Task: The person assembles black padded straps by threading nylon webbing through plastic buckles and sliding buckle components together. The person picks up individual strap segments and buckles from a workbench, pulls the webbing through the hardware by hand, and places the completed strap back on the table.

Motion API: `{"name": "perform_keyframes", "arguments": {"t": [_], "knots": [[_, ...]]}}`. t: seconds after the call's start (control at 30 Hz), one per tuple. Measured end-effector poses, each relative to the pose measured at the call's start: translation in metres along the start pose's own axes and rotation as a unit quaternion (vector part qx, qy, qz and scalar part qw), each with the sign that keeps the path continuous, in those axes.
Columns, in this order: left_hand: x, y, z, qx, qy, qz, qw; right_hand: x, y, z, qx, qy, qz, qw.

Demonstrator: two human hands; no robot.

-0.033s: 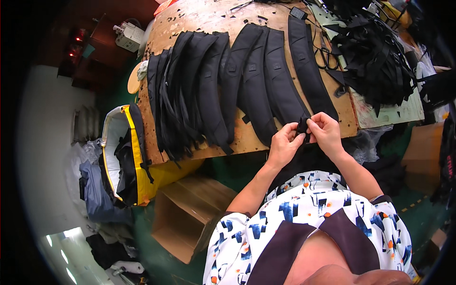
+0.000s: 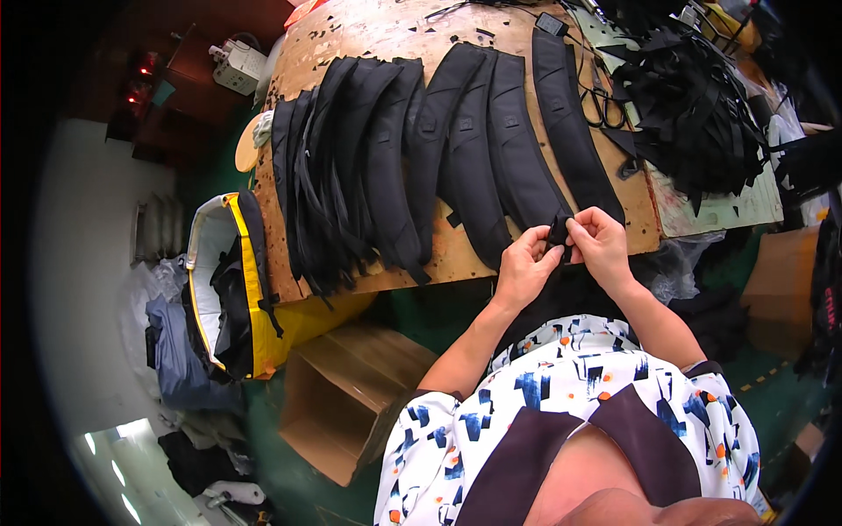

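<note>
At the table's near edge, my left hand (image 2: pixel 525 266) and my right hand (image 2: pixel 599 246) are close together, both pinching a small black piece (image 2: pixel 558 231). It sits at the lower end of a black padded shoulder strap (image 2: pixel 519 149); my fingers hide whether the two are joined. Just right of that strap lies another padded strap (image 2: pixel 570 123), apart from the rest. Several more curved shoulder straps (image 2: pixel 386 145) are laid side by side and overlapping to the left, with thin black webbing (image 2: pixel 320 210) hanging among them.
The wooden table (image 2: pixel 351 26) carries dark scraps. Scissors (image 2: pixel 603 105) and a heap of black strips (image 2: pixel 693 114) lie right. Below left stand a yellow-edged bag (image 2: pixel 250 280) and an open cardboard box (image 2: pixel 351 386); a second carton (image 2: pixel 779 280) stands right. Part of another person's hand (image 2: pixel 816 129) shows far right.
</note>
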State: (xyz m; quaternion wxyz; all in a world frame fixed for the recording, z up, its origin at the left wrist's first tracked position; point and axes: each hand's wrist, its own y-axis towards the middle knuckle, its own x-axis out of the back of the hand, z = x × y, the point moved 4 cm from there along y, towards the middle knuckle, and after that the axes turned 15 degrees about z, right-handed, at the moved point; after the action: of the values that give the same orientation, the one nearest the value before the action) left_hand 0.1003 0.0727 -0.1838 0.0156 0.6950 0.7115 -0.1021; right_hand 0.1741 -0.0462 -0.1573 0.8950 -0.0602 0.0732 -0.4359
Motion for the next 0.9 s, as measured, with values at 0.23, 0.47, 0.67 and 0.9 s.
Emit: {"name": "perform_keyframes", "arguments": {"t": [0.23, 0.47, 0.67, 0.9], "knots": [[-0.008, -0.001, 0.009, -0.004, -0.002, -0.022, 1.0, -0.005, -0.003, -0.009, 0.046, -0.034, -0.061, 0.996], [-0.01, -0.001, 0.011, 0.001, -0.005, -0.009, 1.0, -0.003, -0.007, -0.01, 0.132, -0.191, -0.109, 0.967], [-0.014, 0.0, 0.01, 0.013, 0.045, -0.017, 0.999, 0.002, -0.003, -0.014, 0.129, -0.211, -0.123, 0.961], [-0.014, 0.002, 0.004, 0.026, -0.046, 0.009, 0.999, 0.002, -0.01, -0.016, 0.177, -0.238, -0.098, 0.95]]}}
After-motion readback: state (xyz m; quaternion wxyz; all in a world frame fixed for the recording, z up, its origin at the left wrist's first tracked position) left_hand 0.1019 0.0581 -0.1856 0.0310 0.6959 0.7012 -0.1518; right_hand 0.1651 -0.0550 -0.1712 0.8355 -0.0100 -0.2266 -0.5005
